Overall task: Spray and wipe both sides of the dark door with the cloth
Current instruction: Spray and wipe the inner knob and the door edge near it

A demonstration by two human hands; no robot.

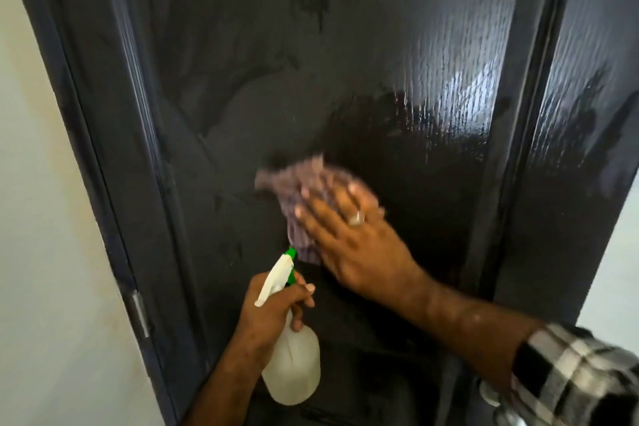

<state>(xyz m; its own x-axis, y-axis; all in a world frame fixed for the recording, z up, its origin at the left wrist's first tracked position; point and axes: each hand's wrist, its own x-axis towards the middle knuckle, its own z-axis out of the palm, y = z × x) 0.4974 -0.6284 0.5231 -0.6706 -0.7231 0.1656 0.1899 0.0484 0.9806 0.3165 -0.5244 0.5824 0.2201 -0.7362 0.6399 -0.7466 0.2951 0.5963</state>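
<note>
So, right hand (pixel 349 239) flat, fingers straight, pressing the cloth (pixel 297 190) against the dark door (pixel 345 62) mid-panel; cloth pokes out up-left of the fingertips. Left hand (pixel 273 308) wrapped around the spray bottle (pixel 290 363) neck, just below the cloth.

Dark door (pixel 345 62): grained panel, wet and glossy on its right portion, dull with smeared streaks to the left. Cloth (pixel 294 183): purple-striped, crumpled, pressed flat against the door panel at mid-height. Spray bottle (pixel 292 363): translucent white body, white head with green nozzle, held upright, nozzle just below the cloth.
</note>
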